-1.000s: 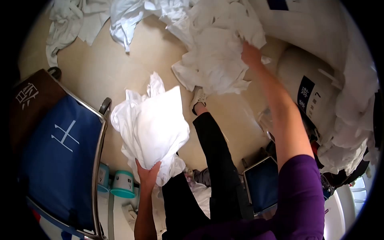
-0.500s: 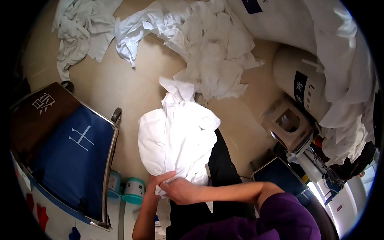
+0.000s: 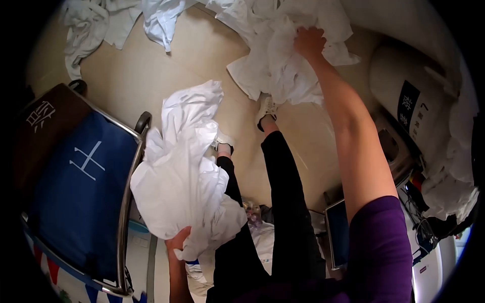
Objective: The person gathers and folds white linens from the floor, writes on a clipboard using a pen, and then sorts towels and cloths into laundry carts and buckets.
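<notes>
My left hand is closed on the lower edge of a bundle of white cloth, which hangs in loose folds in front of my left leg. Far forward, my right arm is stretched toward a heap of white cloth on the floor. My right hand has its fingers curled into the top of that heap, closed on the fabric. The fingertips are partly hidden in the folds.
A blue and brown cart with a metal frame stands at the left. More white cloths lie on the floor ahead. At the right are a large labelled white bag and a dark blue panel. My shoes are near the heap.
My right hand has left the bundle and reached forward onto the floor heap. The bundle, still in my left hand, has shifted left and come looser. The view has moved too.
</notes>
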{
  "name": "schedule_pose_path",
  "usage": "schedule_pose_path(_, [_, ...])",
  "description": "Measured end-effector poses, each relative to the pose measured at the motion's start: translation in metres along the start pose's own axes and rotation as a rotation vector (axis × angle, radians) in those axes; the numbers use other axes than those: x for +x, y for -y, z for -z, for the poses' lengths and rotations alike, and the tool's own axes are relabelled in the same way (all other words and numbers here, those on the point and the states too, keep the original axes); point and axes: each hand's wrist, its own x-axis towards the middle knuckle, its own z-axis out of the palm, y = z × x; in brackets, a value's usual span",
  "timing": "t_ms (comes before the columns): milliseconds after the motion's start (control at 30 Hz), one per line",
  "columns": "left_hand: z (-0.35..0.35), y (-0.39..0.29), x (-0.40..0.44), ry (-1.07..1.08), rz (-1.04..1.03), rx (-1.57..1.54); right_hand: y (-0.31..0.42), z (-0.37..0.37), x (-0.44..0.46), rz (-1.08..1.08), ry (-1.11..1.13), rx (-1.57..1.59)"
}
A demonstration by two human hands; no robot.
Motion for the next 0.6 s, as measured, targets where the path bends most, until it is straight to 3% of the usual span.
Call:
schedule_pose_path(33, [-0.011, -0.006, -0.005, 0.028, -0.108, -0.062, 0.001, 0.009, 0.006, -0.035, 0.198, -0.039])
schedule_pose_path(67, [-0.026, -0.014, -0.009, 0.065, -0.220, -0.130, 0.016, 0.016, -0.009, -0.033, 0.149, 0.097])
schedule_pose_path(100, [-0.039, -0.036, -0.025, 0.124, -0.281, -0.143, 0.035, 0.021, -0.042, -0.026, 0.095, 0.230])
schedule_pose_path(133, [-0.044, -0.040, -0.028, 0.141, -0.298, -0.160, 0.046, 0.030, -0.081, 0.197, 0.030, 0.402])
schedule_pose_path(167, [-0.048, -0.043, -0.029, 0.212, -0.412, -0.087, 0.075, 0.036, -0.137, 0.296, -0.252, 0.508])
schedule_pose_path(200, [-0.050, -0.047, -0.031, 0.281, -0.525, -0.009, 0.103, 0.100, -0.190, 0.306, 0.010, 0.694])
schedule_pose_path(233, [-0.054, -0.055, -0.038, 0.317, -0.584, 0.033, 0.126, 0.126, -0.247, 0.320, 0.049, 0.893])
schedule_pose_path(267, [-0.057, -0.064, -0.045, 0.353, -0.645, 0.071, 0.141, 0.150, -0.290, 0.652, 0.087, 0.977])
schedule_pose_path(300, [-0.066, -0.087, -0.064, 0.439, -0.459, -0.152, 0.157, 0.186, -0.333, 0.690, 0.322, 1.119])
schedule_pose_path(333, [-0.070, -0.098, -0.076, 0.517, -0.264, -0.371, 0.170, 0.198, -0.377, 0.914, 0.509, 1.024])
schedule_pose_path(367, [-0.053, -0.072, -0.059, 0.564, -0.488, 0.055, 0.175, 0.226, -0.392, 0.937, 0.422, 0.942])
schedule_pose_path(400, [-0.052, -0.075, -0.061, 0.568, -0.490, 0.058, 0.181, 0.251, -0.395, 0.954, 0.333, 0.859])
schedule_pose_path(467, [-0.054, -0.081, -0.068, 0.811, -0.004, -0.895, 0.188, 0.245, -0.397, 0.899, 0.359, 0.958])
schedule_pose_path(533, [-0.053, -0.058, -0.042, 0.832, -0.018, -0.742, 0.190, 0.243, -0.395, 0.835, 0.391, 1.068])
schedule_pose_path(600, [-0.062, -0.046, -0.031, 0.590, -0.751, 0.099, 0.183, 0.245, -0.375, 0.755, 0.603, 1.346])
